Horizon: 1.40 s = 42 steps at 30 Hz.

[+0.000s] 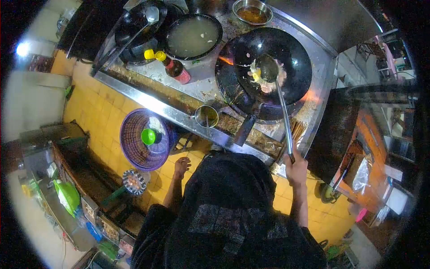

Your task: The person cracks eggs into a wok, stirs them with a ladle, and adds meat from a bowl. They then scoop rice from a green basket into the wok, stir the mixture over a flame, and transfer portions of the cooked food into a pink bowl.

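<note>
My right hand is wrapped round the handle end of a long metal ladle. The ladle's bowl rests in a black wok, on top of what looks like frying egg, pale with a yellow patch. Orange flame shows at the wok's left and lower right edges. The wok's dark handle points toward me, with no hand on it. My left hand hangs low over the floor, fingers loosely apart and holding nothing. It is nearest to a purple basket.
Bottles with yellow caps, a metal mug, a pan of cloudy liquid and a steel bowl of brown liquid stand on the stove counter. Inside the basket lies a green cup. A container of eggs is behind it.
</note>
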### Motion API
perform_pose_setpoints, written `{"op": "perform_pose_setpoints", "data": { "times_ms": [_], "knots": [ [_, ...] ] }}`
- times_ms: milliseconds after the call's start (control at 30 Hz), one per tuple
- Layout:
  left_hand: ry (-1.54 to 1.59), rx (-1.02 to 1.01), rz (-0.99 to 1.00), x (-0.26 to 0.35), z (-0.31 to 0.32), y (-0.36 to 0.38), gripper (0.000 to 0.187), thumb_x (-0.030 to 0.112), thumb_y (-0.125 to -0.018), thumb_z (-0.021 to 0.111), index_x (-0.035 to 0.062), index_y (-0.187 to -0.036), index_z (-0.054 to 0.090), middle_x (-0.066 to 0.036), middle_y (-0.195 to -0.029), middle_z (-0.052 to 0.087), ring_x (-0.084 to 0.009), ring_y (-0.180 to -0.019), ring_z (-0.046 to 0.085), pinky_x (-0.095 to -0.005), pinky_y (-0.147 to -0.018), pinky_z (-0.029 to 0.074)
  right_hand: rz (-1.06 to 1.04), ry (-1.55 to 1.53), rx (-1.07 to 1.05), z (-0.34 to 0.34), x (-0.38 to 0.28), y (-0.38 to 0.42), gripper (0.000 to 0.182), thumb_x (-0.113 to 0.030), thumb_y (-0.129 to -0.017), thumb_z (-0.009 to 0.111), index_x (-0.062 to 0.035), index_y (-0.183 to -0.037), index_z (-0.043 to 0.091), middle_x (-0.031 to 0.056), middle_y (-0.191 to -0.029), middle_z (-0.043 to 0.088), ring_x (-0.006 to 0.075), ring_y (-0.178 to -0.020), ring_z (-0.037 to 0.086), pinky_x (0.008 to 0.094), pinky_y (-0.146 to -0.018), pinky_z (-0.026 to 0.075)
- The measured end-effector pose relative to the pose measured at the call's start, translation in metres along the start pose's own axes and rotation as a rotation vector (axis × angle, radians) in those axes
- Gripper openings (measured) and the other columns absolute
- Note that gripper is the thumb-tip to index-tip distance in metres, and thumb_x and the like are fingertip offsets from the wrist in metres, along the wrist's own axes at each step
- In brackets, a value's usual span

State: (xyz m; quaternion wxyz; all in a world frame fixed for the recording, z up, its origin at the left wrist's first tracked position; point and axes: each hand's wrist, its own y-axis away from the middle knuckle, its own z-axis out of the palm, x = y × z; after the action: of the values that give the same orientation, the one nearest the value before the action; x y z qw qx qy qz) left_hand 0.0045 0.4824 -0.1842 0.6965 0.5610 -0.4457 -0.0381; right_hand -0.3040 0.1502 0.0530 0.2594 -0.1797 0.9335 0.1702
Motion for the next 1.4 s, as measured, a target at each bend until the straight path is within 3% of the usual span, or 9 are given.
{"op": "perform_pose_setpoints", "data": {
  "times_ms": [500, 700, 767, 833, 967, 1033, 1167, 1233, 1400],
  "knots": [
    [0.088, 0.027, 0.010, -0.009, -0.003, -0.004, 0.020, 0.011, -0.082, 0.049, 0.0038, -0.100, 0.052, -0.006, -0.083, 0.059, -0.0148, -0.063, 0.057, -0.0251, -0.051, 0.042, 0.001, 0.163, 0.073, -0.016, -0.017, -0.010, 0.042, -0.011, -0.079, 0.050, -0.0020, -0.121, 0.043, 0.0268, -0.066, 0.054, 0.0407, -0.061, 0.056, 0.0448, -0.053, 0.044],
    [0.041, 0.015, 0.049, -0.005, 0.001, 0.008, 0.024, 0.009, -0.079, 0.044, 0.0038, -0.101, 0.052, -0.007, -0.084, 0.059, -0.0157, -0.065, 0.057, -0.0257, -0.052, 0.042, 0.200, 0.317, 0.018, -0.002, -0.019, -0.037, 0.046, -0.012, -0.082, 0.049, 0.0012, -0.124, 0.037, 0.0290, -0.074, 0.055, 0.0416, -0.069, 0.057, 0.0423, -0.056, 0.045],
    [0.028, 0.082, 0.001, -0.012, -0.001, 0.004, 0.024, 0.009, -0.080, 0.044, 0.0034, -0.102, 0.051, -0.008, -0.085, 0.059, -0.0167, -0.067, 0.058, -0.0268, -0.054, 0.043, -0.060, 0.217, 0.082, -0.020, -0.017, -0.019, 0.045, -0.014, -0.081, 0.049, 0.0029, -0.122, 0.039, 0.0312, -0.076, 0.055, 0.0413, -0.068, 0.057, 0.0411, -0.060, 0.046],
    [0.088, 0.072, -0.007, -0.020, -0.009, 0.012, 0.026, 0.011, -0.080, 0.047, 0.0033, -0.104, 0.050, -0.008, -0.086, 0.059, -0.0178, -0.068, 0.058, -0.0281, -0.056, 0.043, 0.125, 0.160, -0.205, -0.044, -0.021, -0.027, 0.046, -0.009, -0.078, 0.050, 0.0048, -0.121, 0.038, 0.0247, -0.089, 0.058, 0.0395, -0.079, 0.057, 0.0418, -0.070, 0.047],
    [0.110, -0.021, -0.049, -0.055, -0.025, 0.006, 0.029, 0.014, -0.078, 0.052, 0.0045, -0.105, 0.050, -0.008, -0.087, 0.059, -0.0184, -0.069, 0.058, -0.0294, -0.057, 0.044, -0.104, 0.263, 0.054, 0.008, 0.009, -0.040, 0.049, -0.009, -0.078, 0.050, 0.0040, -0.123, 0.037, 0.0264, -0.093, 0.056, 0.0400, -0.089, 0.055, 0.0410, -0.079, 0.045],
    [0.115, 0.019, -0.002, -0.063, -0.028, 0.002, 0.026, 0.014, -0.079, 0.051, 0.0047, -0.103, 0.051, -0.009, -0.086, 0.059, -0.0185, -0.068, 0.058, -0.0292, -0.055, 0.044, 0.243, 0.343, -0.122, -0.006, -0.048, -0.026, 0.046, -0.010, -0.079, 0.049, 0.0026, -0.123, 0.038, 0.0292, -0.097, 0.054, 0.0403, -0.094, 0.052, 0.0408, -0.082, 0.042],
    [0.151, 0.093, -0.050, -0.068, -0.035, 0.017, 0.022, 0.017, -0.079, 0.053, 0.0046, -0.097, 0.055, -0.008, -0.083, 0.060, -0.0174, -0.064, 0.058, -0.0269, -0.051, 0.044, -0.063, 0.217, -0.065, -0.019, -0.020, -0.039, 0.044, -0.011, -0.078, 0.047, 0.0040, -0.119, 0.042, 0.0318, -0.096, 0.053, 0.0378, -0.087, 0.055, 0.0440, -0.074, 0.045],
    [0.115, 0.055, -0.100, -0.074, -0.035, 0.018, 0.021, 0.017, -0.079, 0.054, 0.0053, -0.097, 0.055, -0.007, -0.082, 0.060, -0.0162, -0.063, 0.058, -0.0260, -0.050, 0.043, 0.216, 0.109, -0.177, -0.016, -0.047, -0.041, 0.043, -0.013, -0.080, 0.046, 0.0046, -0.119, 0.042, 0.0312, -0.104, 0.050, 0.0355, -0.089, 0.056, 0.0433, -0.074, 0.045],
    [0.325, 0.058, -0.066, -0.078, -0.044, 0.021, 0.024, 0.018, -0.080, 0.053, 0.0056, -0.100, 0.053, -0.007, -0.083, 0.060, -0.0160, -0.064, 0.059, -0.0258, -0.050, 0.043, -0.079, 0.416, -0.046, -0.007, -0.015, -0.039, 0.045, -0.014, -0.080, 0.046, 0.0032, -0.121, 0.039, 0.0279, -0.102, 0.052, 0.0381, -0.087, 0.055, 0.0432, -0.074, 0.045]
  ]
}}
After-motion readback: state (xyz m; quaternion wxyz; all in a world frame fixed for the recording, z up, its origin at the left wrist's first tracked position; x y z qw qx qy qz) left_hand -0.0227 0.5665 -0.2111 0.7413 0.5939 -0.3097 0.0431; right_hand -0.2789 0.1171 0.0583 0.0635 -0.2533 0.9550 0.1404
